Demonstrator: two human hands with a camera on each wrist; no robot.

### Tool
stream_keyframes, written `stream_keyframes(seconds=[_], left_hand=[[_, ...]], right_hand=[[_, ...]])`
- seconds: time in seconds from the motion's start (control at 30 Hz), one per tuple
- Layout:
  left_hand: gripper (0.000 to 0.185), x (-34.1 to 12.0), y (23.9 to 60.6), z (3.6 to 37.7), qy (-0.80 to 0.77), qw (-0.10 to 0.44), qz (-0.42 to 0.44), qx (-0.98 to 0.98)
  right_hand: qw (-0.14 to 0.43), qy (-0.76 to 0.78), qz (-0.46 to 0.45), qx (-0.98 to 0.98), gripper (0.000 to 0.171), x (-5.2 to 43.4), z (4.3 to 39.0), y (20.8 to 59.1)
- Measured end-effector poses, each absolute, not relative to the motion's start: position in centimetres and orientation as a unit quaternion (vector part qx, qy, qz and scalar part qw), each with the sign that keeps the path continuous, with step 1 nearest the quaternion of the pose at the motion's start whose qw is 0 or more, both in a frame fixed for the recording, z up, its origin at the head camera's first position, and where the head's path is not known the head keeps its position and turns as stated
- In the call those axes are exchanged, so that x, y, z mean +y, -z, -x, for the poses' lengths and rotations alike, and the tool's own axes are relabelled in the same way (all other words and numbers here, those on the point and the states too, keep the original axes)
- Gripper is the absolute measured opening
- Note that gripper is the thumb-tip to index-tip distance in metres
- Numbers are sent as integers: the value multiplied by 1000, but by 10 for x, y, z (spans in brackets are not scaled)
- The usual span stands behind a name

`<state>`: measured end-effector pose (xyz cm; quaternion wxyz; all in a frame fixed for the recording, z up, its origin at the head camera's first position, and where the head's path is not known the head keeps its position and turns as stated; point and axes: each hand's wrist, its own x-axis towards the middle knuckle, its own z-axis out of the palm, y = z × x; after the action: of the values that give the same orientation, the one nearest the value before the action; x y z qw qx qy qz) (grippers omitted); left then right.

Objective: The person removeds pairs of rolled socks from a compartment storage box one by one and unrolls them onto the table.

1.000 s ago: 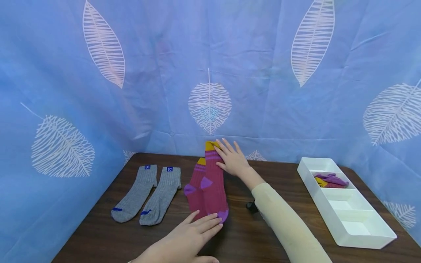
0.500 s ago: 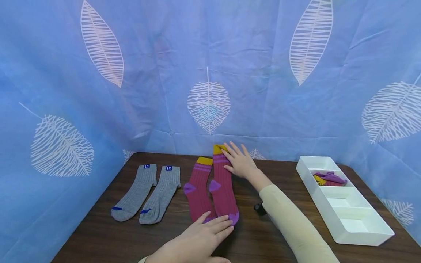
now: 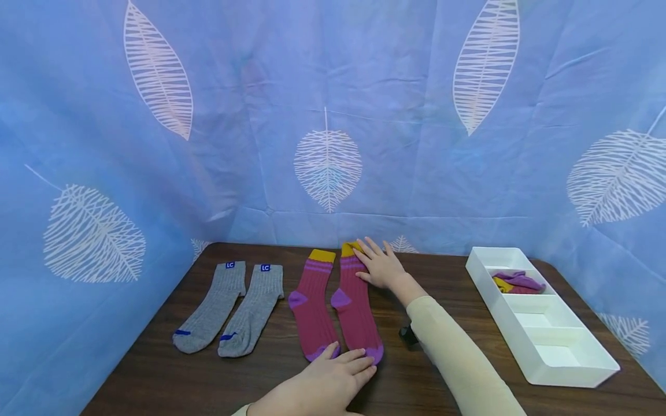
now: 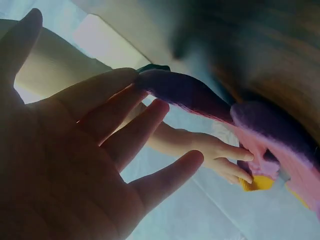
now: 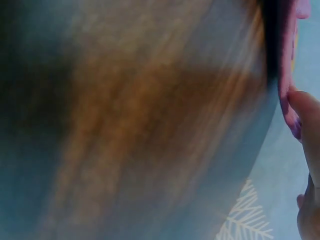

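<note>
A blue leaf-printed cloth backs a dark wooden table (image 3: 156,375), where two grey socks (image 3: 229,309) lie left of two magenta socks (image 3: 338,306), the left hand (image 3: 333,381) flat, grip released, on their toes, the right hand (image 3: 382,267) flat on one cuff, a white divided tray (image 3: 541,341) at right.

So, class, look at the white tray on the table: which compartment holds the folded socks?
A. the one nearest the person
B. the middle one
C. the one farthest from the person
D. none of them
C: the folded socks lie in the far compartment of the white tray; the other two compartments show only white.
</note>
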<state>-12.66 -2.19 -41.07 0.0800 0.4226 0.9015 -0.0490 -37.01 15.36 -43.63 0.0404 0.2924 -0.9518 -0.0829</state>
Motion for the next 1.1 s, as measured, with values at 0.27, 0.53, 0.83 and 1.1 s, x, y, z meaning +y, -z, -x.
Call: stream_keyframes(seconds=[0.27,0.53,0.83,1.1], left_hand=[[68,-26,416,133,7,128,-436,891],[72,-30,423,138,4,143,-412,900],[72,-29,442,143,9,178,-403,898],[71,-32,421,134,32,128,-414,901]], right_hand=[[-22,69,-279,-958,67,158,375,443],[-63,56,-261,-962,64,158,375,444],[-86,33,-253,-963,66,161,376,447],[-61,10,-258,-964,65,164,371,440]])
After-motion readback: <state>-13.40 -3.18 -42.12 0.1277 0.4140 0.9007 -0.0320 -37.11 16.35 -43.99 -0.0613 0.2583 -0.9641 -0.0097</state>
